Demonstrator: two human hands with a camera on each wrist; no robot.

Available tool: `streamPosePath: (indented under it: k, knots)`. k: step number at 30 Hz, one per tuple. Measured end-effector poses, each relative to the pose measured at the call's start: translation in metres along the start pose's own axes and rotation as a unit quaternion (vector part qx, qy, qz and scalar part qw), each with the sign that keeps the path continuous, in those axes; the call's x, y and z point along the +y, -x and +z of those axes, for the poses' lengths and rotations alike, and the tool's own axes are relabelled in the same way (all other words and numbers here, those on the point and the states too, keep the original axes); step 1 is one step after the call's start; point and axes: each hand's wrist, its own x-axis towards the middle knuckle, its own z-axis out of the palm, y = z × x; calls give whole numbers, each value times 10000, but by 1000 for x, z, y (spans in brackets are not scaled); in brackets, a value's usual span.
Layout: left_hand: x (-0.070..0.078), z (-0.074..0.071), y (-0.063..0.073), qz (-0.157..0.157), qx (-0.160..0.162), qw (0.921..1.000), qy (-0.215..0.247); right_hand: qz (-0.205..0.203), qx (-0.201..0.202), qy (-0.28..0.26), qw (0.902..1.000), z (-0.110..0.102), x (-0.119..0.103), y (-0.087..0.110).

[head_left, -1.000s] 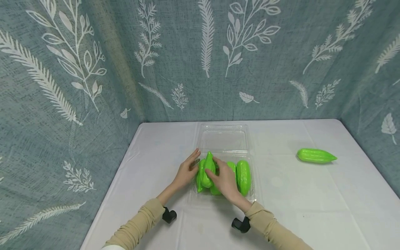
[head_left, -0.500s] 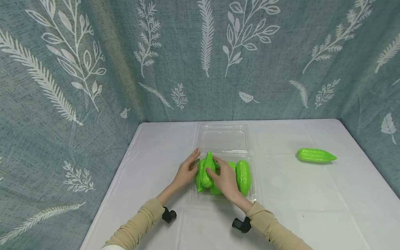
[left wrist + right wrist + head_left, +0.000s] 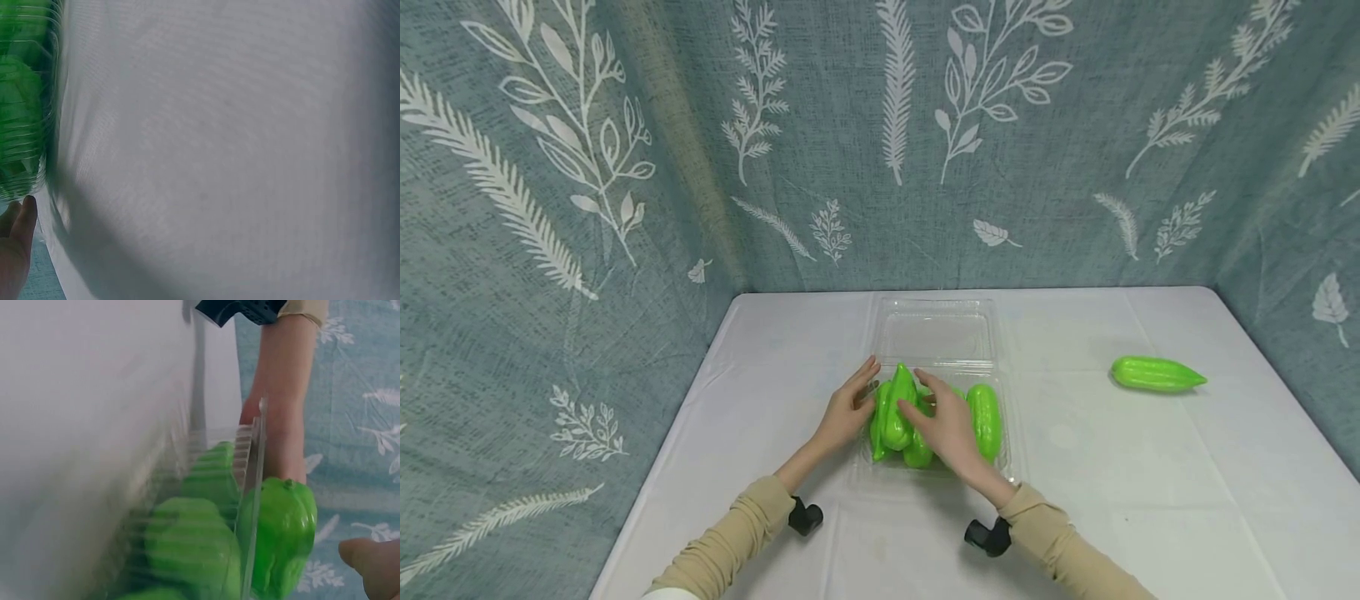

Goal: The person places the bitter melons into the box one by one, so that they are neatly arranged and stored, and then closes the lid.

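A clear plastic clamshell box (image 3: 1009,433) lies unfolded on the white-covered table, holding several glossy green ridged vegetables, some tapering to a point. One pointed vegetable (image 3: 898,423) lies on top of the others at the box's left side. My left hand (image 3: 844,417) is at the left wall, fingers extended along the rim. Over the middle of the box is my right hand (image 3: 951,429), thumb and fingers spread beside the top vegetable, pinching nothing. In the right wrist view, a fingertip (image 3: 375,562) is apart from that vegetable (image 3: 284,531), which rises above the rim.
Another green vegetable (image 3: 1157,374) lies on the right of the table, its tip pointing right. The box's lid (image 3: 936,329) is folded back flat behind the base. A patterned blue-green curtain (image 3: 850,150) encloses the back and sides.
My right hand has let go of the top vegetable and shifted slightly right, with its fingers parting. The left hand stays where it was.
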Motion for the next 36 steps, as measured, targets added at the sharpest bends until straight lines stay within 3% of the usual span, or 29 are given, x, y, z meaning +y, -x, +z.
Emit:
streamPosePath:
  k: [6, 12, 21, 29, 36]
  knots:
    - [5, 0, 2, 145, 20, 9998, 157, -39, -64, -192, 9998, -10, 3, -1]
    - [1, 3, 1, 245, 87, 9996, 142, 16, -10, -302, 9995, -25, 7, -6]
    - [27, -1, 6, 14, 119, 9994, 338, 167, 80, -129, 9997, -50, 16, -9]
    - [3, 1, 1, -16, 54, 10000, 42, 496, 322, -136, 9982, -70, 25, -10]
    - [0, 0, 0, 1, 12, 10000, 64, 642, 828, 82, 9945, -93, 38, -13]
